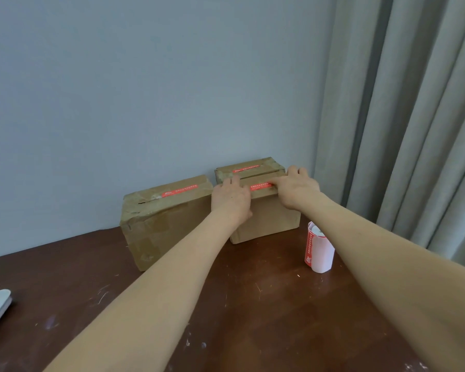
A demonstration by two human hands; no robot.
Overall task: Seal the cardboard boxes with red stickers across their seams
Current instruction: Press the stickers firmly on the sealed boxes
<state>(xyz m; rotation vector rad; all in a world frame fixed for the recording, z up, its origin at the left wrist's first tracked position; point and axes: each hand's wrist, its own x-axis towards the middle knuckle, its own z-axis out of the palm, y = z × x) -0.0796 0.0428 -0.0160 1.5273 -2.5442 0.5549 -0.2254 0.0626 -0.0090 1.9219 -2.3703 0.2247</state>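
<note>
Both hands on front box (pixel 269 218), standing on tabletop (pixel 253 304) near wall. Left hand (pixel 231 198) flat over box's top left corner, thumb down front face, grip released. Right hand (pixel 298 189) pressing index finger onto red sticker (pixel 261 186) along top seam, other fingers at far edge; grip released too, grasping nothing. Back box (pixel 249 163) right behind, second sticker (pixel 246 169) on top. Left box (pixel 167 224) beside, third sticker (pixel 180 191) across top. Sticker roll (pixel 320 249) upright near front box's right corner.
</note>
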